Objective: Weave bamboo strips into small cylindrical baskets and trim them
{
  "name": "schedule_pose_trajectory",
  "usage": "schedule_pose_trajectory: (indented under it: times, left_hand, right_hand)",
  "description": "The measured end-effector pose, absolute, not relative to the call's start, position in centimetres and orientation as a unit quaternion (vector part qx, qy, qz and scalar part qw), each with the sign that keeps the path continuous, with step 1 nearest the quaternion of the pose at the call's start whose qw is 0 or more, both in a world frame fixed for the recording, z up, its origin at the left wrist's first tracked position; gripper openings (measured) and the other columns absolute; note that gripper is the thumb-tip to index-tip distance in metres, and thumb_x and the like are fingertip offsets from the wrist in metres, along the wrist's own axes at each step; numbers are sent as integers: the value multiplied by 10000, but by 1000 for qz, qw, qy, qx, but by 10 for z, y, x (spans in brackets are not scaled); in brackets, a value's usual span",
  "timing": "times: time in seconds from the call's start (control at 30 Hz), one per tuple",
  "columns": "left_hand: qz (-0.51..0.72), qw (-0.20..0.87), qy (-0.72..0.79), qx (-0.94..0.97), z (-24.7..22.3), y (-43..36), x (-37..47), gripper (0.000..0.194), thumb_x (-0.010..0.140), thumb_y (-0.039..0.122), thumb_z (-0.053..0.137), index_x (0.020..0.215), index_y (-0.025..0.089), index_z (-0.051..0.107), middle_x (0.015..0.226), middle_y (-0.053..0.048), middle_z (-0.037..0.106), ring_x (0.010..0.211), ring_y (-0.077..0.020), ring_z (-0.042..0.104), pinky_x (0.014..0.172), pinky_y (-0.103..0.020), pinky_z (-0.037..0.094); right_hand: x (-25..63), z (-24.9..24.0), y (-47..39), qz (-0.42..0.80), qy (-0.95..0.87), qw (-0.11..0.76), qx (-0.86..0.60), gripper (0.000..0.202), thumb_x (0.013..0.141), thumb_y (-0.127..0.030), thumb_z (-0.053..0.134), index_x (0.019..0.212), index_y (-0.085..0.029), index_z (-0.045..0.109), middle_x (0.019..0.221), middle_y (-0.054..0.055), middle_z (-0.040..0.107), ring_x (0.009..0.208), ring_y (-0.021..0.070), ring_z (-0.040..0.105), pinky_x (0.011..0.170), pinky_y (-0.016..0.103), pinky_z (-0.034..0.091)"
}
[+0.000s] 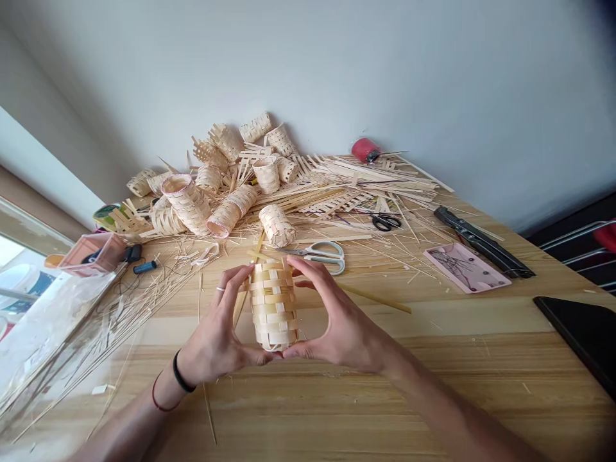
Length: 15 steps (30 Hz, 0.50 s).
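Note:
A small woven basket [273, 305], made of pale flat strips, is held between my two hands above the table. My left hand [219, 327] grips it from the left, fingers at the far end and thumb at the near end. On the right side my right hand [337, 321] grips it the same way, its thumb meeting the other at the near end. White-handled scissors [325, 253] lie just beyond the basket. Behind them a similar finished-looking woven basket [278, 226] rests on its side.
Several woven baskets [187, 202] and loose strips [346, 186] are heaped along the wall. Black scissors [386, 222], a pink tray [466, 266] with small metal pieces, a long black tool [481, 240] and a black flat object [584, 340] lie right. A pink box [94, 253] stands left.

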<state>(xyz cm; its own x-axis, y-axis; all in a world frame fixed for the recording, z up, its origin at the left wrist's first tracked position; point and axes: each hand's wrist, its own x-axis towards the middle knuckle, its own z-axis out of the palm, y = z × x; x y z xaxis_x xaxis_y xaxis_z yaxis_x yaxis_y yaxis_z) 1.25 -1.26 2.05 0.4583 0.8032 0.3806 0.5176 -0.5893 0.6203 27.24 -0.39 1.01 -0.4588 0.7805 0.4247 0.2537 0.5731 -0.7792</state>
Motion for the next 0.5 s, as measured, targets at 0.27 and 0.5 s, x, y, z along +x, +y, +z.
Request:
schedule_pose_trajectory:
  times: [0.27,0.5]
  left_hand:
    - [322,178,401,839,20,-14,14,1288,654,420,1025,1661,332,228,1534,-187,429,1422,-441,514,1137,-630,545]
    - [300,121,401,857,20,-18,18,1259,691,230,960,1681,322,187,1521,-196,426,1404,-440,541,1094,-590,577]
  right_hand:
    - [272,4,-2,304,-813,376,-325,1334,706,-408,1032,1720,-416,165,1682,142,368,1607,417,358,1279,655,427]
    - [268,1,-5,267,-826,380,-320,1255,746,-294,1006,1683,-376,176,1633,180,394,1598,422,371,1264,653,456]
